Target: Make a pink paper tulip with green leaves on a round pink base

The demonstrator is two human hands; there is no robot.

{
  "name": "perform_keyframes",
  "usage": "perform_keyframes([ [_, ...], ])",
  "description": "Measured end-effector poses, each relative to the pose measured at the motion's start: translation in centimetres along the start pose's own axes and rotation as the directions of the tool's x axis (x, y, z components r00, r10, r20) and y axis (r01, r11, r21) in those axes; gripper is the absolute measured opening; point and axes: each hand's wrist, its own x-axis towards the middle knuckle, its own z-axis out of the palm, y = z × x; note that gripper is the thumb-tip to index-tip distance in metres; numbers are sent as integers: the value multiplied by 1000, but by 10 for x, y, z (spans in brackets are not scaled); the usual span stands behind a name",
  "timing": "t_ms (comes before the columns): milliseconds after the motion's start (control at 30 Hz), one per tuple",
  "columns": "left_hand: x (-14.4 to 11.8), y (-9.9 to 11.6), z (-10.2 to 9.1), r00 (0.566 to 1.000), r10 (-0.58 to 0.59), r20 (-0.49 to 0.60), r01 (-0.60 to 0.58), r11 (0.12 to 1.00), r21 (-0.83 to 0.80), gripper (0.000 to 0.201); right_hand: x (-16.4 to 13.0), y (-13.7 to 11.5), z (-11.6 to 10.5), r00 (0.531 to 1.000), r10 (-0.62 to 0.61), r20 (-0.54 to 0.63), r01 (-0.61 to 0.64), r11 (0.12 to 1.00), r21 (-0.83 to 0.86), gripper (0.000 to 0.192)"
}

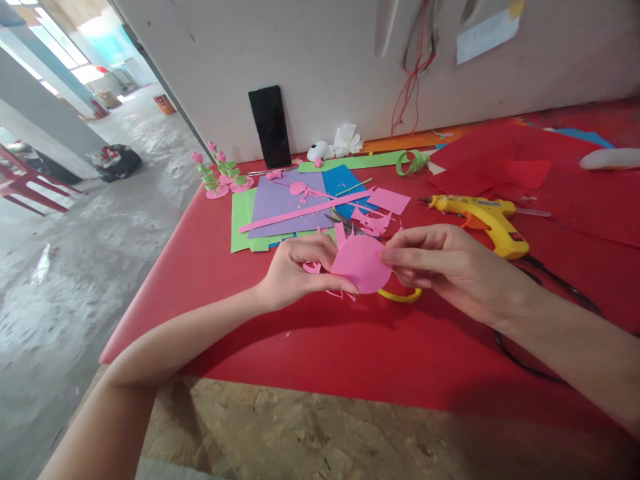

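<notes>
At centre, above the red sheet-covered table [310, 353], a round pink paper disc [361, 265] is pinched at its edges by both hands: left hand [295, 270] at 9 o'clock, right hand [445, 263] at 3 o'clock, fingers closed on it. One yellow glue gun [483, 217] lies at 2 o'clock; one stack of coloured paper sheets [290, 207] at 11 o'clock; three pink paper flowers on green stems [220, 170] stand beyond.

Wooden board table [310, 433] carries a red sheet [300, 347]; on it lie stacked coloured papers [285, 207], glue gun [487, 220], pink scraps [373, 220]
</notes>
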Motion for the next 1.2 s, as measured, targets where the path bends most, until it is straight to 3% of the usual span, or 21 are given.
perform_keyframes([
  [133, 2, -9, -2, 991, 84, 105, -92, 993, 76, 45, 3, 1, 1, 998, 44, -38, -43, 999, 33, 37],
  [267, 1, -13, -2, 973, 179, 144, -190, 980, 66, 38, 8, 6, -1, 995, 80, -59, -76, 995, 62, 44],
  [400, -3, -12, -2, 941, 156, 301, -196, 975, 109, 34, 11, 9, -4, 997, 40, -65, -37, 999, 38, 45],
  [500, -5, -15, -4, 952, 134, 277, -189, 964, 186, 33, 13, 11, -8, 999, -1, -34, 1, 1000, -11, 45],
  [633, -4, -16, -3, 977, 27, 211, -78, 968, 237, 35, 18, 16, -11, 1000, -21, 20, 22, 996, -81, 48],
  [700, -5, -14, -1, 971, -90, 221, 52, 984, 173, 28, 20, 19, -11, 999, -26, 24, 29, 992, -120, 49],
  [800, -6, -12, 4, 917, -368, 150, 374, 927, -9, 25, 20, 22, -12, 998, -58, 10, 59, 977, -206, 49],
  [867, -5, -13, 5, 868, -488, 94, 496, 863, -100, 27, 21, 23, -13, 996, -91, 3, 88, 954, -286, 49],
  [1000, -2, -15, 6, 848, -527, 64, 529, 831, -174, 35, 25, 25, -20, 978, -202, -45, 146, 828, -541, 36],
  [1200, 1, -10, 5, 835, -549, 41, 532, 785, -319, 35, 30, 44, -26, 951, -304, -55, 104, 483, -869, 34],
])
